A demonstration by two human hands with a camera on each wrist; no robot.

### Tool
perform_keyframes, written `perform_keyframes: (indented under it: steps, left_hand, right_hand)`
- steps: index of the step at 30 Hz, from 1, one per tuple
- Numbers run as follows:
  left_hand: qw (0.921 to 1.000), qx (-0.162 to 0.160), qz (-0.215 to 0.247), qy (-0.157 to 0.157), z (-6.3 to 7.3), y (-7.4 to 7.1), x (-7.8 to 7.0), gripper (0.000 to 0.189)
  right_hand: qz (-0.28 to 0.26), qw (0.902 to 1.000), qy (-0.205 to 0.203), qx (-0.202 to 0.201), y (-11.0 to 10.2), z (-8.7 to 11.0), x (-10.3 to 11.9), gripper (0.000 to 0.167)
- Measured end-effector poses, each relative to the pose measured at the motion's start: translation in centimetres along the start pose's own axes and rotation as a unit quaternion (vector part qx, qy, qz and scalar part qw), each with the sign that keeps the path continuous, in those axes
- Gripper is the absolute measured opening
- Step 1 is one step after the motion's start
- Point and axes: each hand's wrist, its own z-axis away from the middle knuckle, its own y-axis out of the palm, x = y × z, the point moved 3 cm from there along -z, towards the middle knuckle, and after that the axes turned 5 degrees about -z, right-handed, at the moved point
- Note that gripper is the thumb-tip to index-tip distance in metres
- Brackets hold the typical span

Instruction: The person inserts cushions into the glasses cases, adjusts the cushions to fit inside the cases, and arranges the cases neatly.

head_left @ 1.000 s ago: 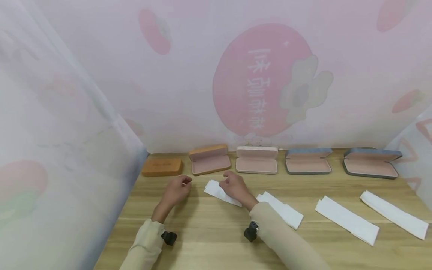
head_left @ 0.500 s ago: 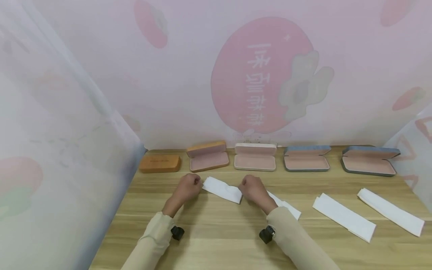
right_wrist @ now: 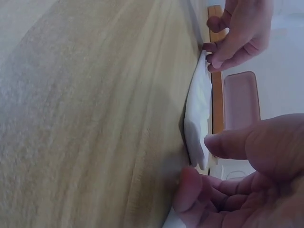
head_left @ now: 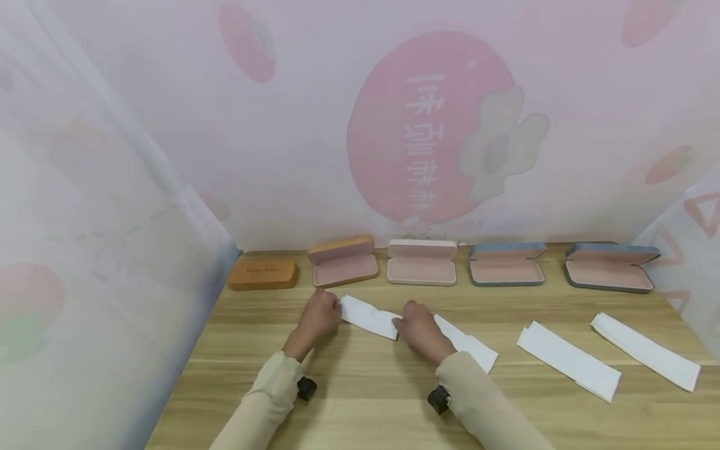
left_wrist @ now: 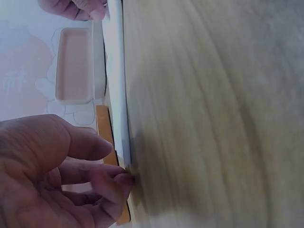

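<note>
A folded white cloth (head_left: 368, 316) lies on the wooden table below the orange and white glasses cases. At its left end is my left hand (head_left: 322, 312). In the left wrist view the fingertips (left_wrist: 125, 181) touch that end, with the thumb held apart from them. My right hand (head_left: 420, 328) grips the other end; in the right wrist view the thumb (right_wrist: 213, 142) rests on the cloth's top and the fingers curl at its edge. The cloth bulges slightly there. A second folded white cloth (head_left: 469, 345) is partly hidden by the right hand.
Along the wall stand a shut orange glasses case (head_left: 263, 275), an open orange one (head_left: 345, 270), an open white one (head_left: 422, 271) and two open blue ones, one (head_left: 506, 272) left of the other (head_left: 610, 275). Two more folded cloths (head_left: 568, 360) lie at right.
My right hand has drawn back from over the cloth and then returned to its right end. My left hand has moved right to the cloth's left end.
</note>
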Motion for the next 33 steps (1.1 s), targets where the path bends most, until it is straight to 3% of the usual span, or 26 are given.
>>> perform_keyframes:
  steps: [17,22,28,33]
  left_hand:
    - [0.9937,-0.012,-0.069,-0.087,0.1,1.2,-1.2,0.024]
    - [0.9923,-0.031,-0.085,-0.085,0.1,1.4,-1.5,0.021]
    - [0.9931,-0.022,-0.075,-0.088,0.0,1.5,-1.4,0.017]
    - [0.9952,-0.021,-0.054,-0.078,0.0,1.5,-1.3,0.03]
  right_hand:
    - [0.054,0.9975,-0.021,-0.04,1.6,-0.2,0.2,0.025]
    - [0.057,0.997,-0.022,-0.048,1.6,-0.1,0.4,0.024]
    - [0.052,0.9972,-0.03,-0.045,1.6,-0.1,0.2,0.022]
    - [0.051,0.9969,-0.04,-0.045,1.7,-0.2,0.0,0.017]
